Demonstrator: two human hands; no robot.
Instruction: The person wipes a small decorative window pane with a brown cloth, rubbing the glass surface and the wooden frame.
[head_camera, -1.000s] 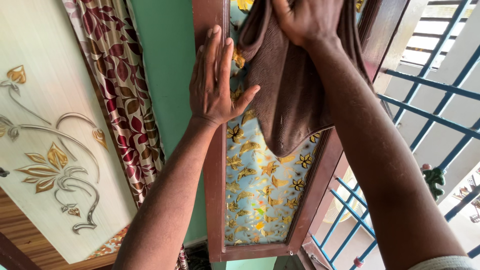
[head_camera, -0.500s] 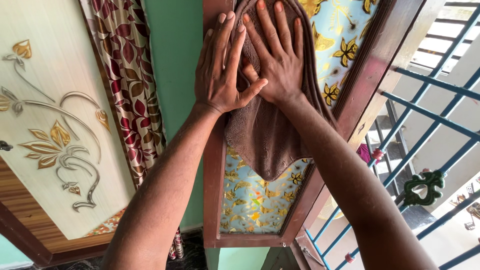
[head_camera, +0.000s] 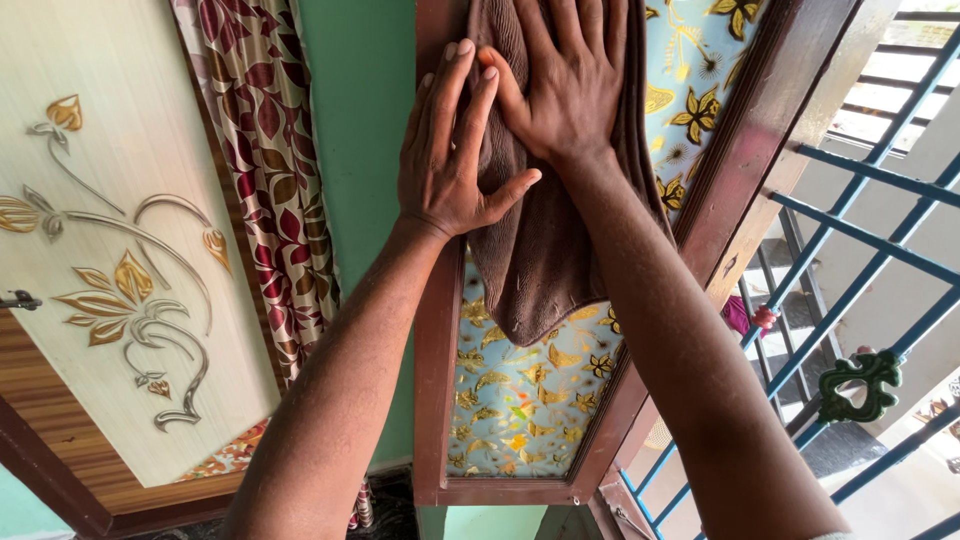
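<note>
Head view: both hands have slid up the pane w/ the brown cloth (head_camera: 540, 200) since a sec ago, so more flowered glass (head_camera: 520, 400) shows below; wiping's moved to the upper part. Left hand (head_camera: 450, 150) spread flat, on the wooden frame (head_camera: 437, 380) & cloth edge. Right hand (head_camera: 565, 85) spread, pressing cloth to glass. Count: 2 hands, 1 cloth, 1 framed pane, 1 curtain (head_camera: 275, 150).

A green wall (head_camera: 365, 150) stands behind a floral curtain (head_camera: 270, 170). Left, a cream cupboard door (head_camera: 110, 250) bears gold leaf motifs. Right, daylight falls through a blue window grille (head_camera: 860, 260).
</note>
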